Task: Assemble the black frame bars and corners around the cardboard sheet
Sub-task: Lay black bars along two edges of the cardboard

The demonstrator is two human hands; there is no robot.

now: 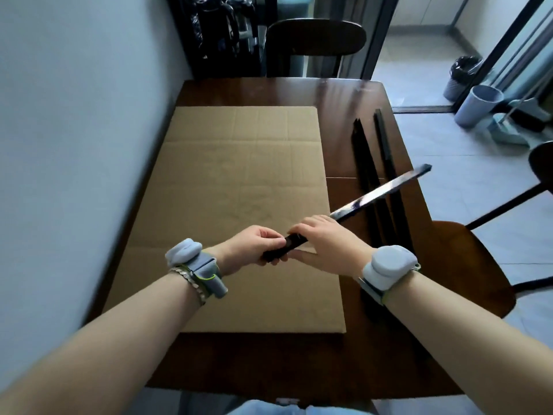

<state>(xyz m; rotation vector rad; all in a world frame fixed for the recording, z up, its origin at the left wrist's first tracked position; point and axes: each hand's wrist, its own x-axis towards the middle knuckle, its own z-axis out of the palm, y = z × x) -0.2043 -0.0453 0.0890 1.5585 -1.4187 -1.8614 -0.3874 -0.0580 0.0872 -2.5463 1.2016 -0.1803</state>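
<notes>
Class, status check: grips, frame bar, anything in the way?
Left grip and right grip both hold one black bar, over cardboard sheet. Spare bars lie on table, right of sheet. Held bar's far end crosses over them.

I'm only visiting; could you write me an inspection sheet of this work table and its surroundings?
Surface: dark brown wooden table.
Job's things: flat brown cardboard sheet lies on it; loose black frame bars lie right of it; one long black frame bar held above its near right part; corner pieces not made out.
Clutter: nothing seen.
Hands: left hand and right hand both grip the held bar's near end; grey wrist devices worn.
Cables: nothing seen.
Surroundings: dark chair beyond the table, second chair at right, grey bins on floor.
</notes>
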